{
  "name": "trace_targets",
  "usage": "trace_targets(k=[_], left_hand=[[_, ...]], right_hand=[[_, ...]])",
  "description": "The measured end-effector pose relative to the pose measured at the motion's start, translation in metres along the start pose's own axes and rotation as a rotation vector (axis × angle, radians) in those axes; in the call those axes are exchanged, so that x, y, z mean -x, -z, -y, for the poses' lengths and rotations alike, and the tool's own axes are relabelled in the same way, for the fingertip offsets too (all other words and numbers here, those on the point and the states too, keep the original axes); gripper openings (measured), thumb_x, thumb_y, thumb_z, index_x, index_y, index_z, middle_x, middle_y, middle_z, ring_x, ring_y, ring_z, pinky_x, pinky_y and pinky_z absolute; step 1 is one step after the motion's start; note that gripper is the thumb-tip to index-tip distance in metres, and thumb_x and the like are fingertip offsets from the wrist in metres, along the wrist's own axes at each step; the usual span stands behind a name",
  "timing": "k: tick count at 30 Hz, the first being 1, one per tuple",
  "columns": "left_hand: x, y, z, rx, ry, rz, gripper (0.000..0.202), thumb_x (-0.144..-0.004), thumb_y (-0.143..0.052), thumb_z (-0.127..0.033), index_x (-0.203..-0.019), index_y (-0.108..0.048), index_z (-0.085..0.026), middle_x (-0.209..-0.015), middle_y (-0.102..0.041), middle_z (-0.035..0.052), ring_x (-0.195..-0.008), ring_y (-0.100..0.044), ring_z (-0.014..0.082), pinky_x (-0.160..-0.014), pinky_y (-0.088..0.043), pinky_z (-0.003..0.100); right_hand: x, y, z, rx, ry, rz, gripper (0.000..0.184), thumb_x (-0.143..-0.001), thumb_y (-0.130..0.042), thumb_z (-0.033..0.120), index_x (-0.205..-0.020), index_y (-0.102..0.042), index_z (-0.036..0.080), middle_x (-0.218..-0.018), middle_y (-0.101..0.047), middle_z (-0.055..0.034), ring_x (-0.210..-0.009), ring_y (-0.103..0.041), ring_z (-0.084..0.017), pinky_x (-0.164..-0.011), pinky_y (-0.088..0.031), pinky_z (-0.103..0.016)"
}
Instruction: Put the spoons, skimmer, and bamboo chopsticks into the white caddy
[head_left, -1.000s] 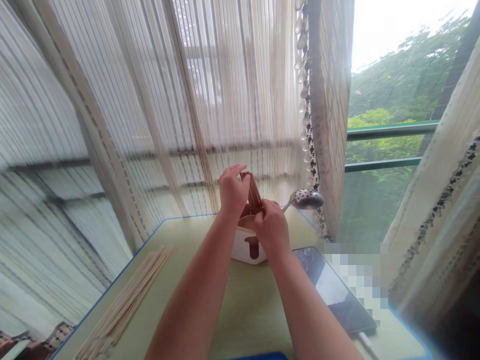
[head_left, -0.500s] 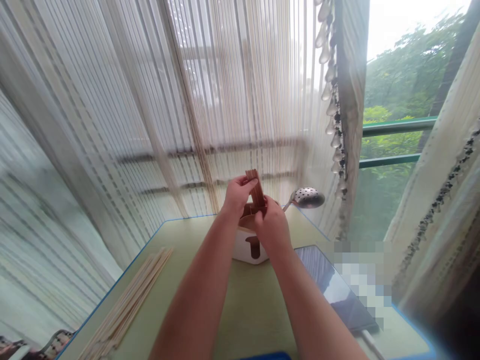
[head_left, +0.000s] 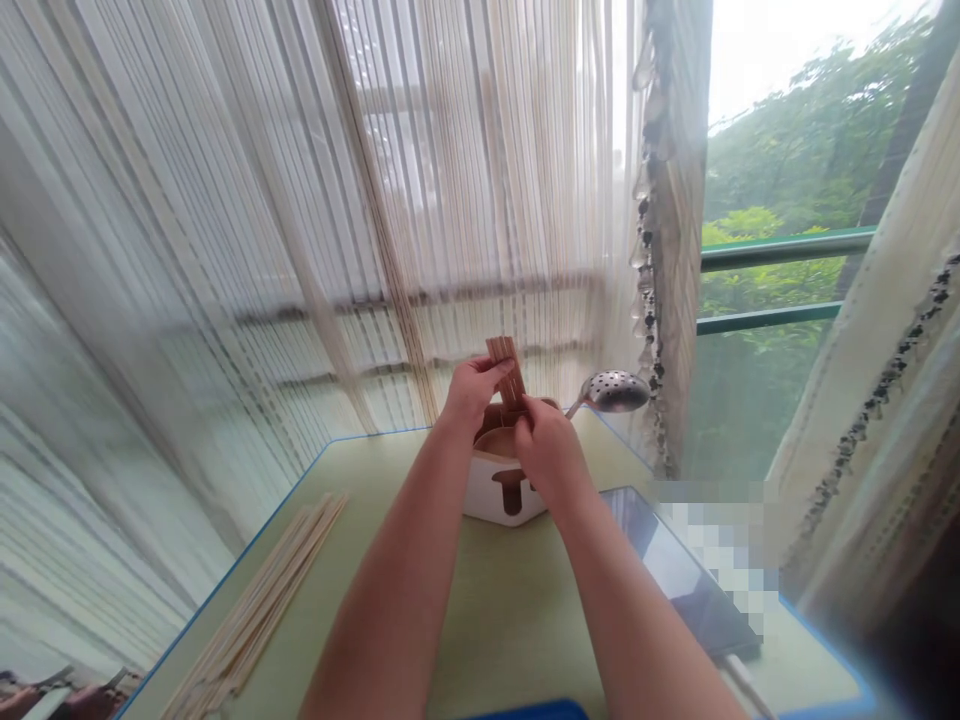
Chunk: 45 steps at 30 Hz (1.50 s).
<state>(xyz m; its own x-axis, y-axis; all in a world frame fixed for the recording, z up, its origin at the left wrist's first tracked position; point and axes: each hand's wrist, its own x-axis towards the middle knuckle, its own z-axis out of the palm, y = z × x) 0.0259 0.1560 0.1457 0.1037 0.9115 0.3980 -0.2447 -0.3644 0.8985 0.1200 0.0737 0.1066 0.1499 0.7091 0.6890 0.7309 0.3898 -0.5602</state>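
A bundle of brown chopsticks (head_left: 507, 368) leans slightly left, its lower ends down in a white utensil holder (head_left: 487, 492) with brown compartments. My left hand (head_left: 474, 390) is closed around the upper part of the bundle, thumb across the front. My right hand (head_left: 551, 440) is curled at the bundle's lower right side, by the holder's rim, its fingertips against the chopsticks; part of its grip is hidden. A slotted metal ladle (head_left: 615, 391) stands in the holder, its bowl sticking out to the right.
Long, thin pale sticks (head_left: 262, 595) lie in a loose pile on the table's left. To the right lies a dark tablet (head_left: 675, 570) with a white cable (head_left: 750, 688). A blue object (head_left: 532, 711) shows at the front edge. Sheer curtains (head_left: 450, 200) hang behind the table.
The chopsticks have spread a little wider and tilted slightly left. My right hand has shifted slightly right, uncovering more of the holder. The view has moved a little.
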Motion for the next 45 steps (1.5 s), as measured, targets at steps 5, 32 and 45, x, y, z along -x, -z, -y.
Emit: trace_targets(k=[5,32,45], left_hand=[[0.004,-0.003,0.003,-0.005,0.068,-0.002,0.030,-0.054,-0.079,-0.028,-0.076,-0.067,-0.013,-0.071,-0.065,0.0054,-0.065,-0.060,0.0165,-0.064,-0.049,0.033],[0.008,-0.008,-0.009,0.059,0.026,0.027,0.031,-0.057,-0.077,-0.027,-0.082,-0.065,-0.013,-0.080,-0.065,0.0066,-0.073,-0.060,0.0161,-0.066,-0.049,0.031],[0.010,0.007,-0.040,-0.176,-0.069,-0.253,0.032,-0.059,-0.073,-0.029,-0.085,-0.063,-0.013,-0.087,-0.065,0.0083,-0.078,-0.062,0.0171,-0.074,-0.049,0.034]], right_hand=[[0.002,0.005,0.000,0.010,-0.007,-0.009,0.030,-0.077,-0.041,0.011,-0.097,-0.063,0.011,-0.091,-0.065,-0.0116,-0.085,-0.059,-0.021,-0.078,-0.044,-0.031],[0.009,-0.008,0.001,-0.062,-0.061,-0.038,0.048,-0.074,-0.038,0.007,-0.120,-0.049,0.010,-0.094,-0.063,-0.0140,-0.095,-0.054,-0.025,-0.082,-0.042,-0.035],[0.011,0.003,0.010,-0.310,0.004,-0.166,0.027,-0.076,-0.042,0.014,-0.097,-0.059,0.019,-0.084,-0.064,-0.0047,-0.084,-0.057,-0.018,-0.078,-0.045,-0.032]])
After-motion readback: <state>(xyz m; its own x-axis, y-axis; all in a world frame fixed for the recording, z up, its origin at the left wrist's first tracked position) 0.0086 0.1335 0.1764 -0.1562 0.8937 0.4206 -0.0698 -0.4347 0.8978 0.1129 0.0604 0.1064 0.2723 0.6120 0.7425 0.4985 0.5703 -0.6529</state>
